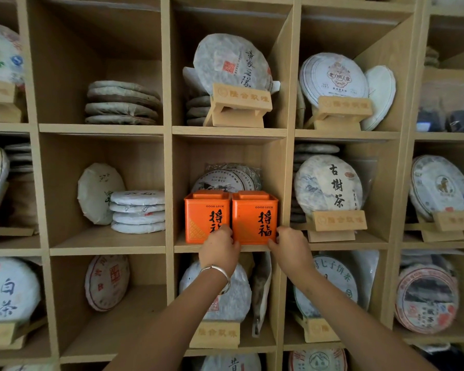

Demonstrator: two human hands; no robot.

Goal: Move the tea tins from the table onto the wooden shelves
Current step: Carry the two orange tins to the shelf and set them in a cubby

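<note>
Two square orange metal tea tins with black characters are standing side by side, touching, at the front edge of the middle compartment of the pale wooden shelves (169,183). The left tea tin (206,218) is sitting just beside the right tea tin (254,218), and both are upright (each lid reads "GOOD LUCK" beneath it). The left hand (219,251), wearing a silver bangle (216,271) on its wrist, is reaching up to the right tea tin's lower left corner, its fingers curling against the tin's front. The right hand (291,249) is pinching the same tin's lower right corner with curled fingertips. Behind the tins, a paper-wrapped round tea cake in clear plastic (225,179) is leaning against the back wall. Right of the right tea tin, in the neighbouring compartment, a white-wrapped tea cake on a wooden stand (328,183) is standing.
</note>
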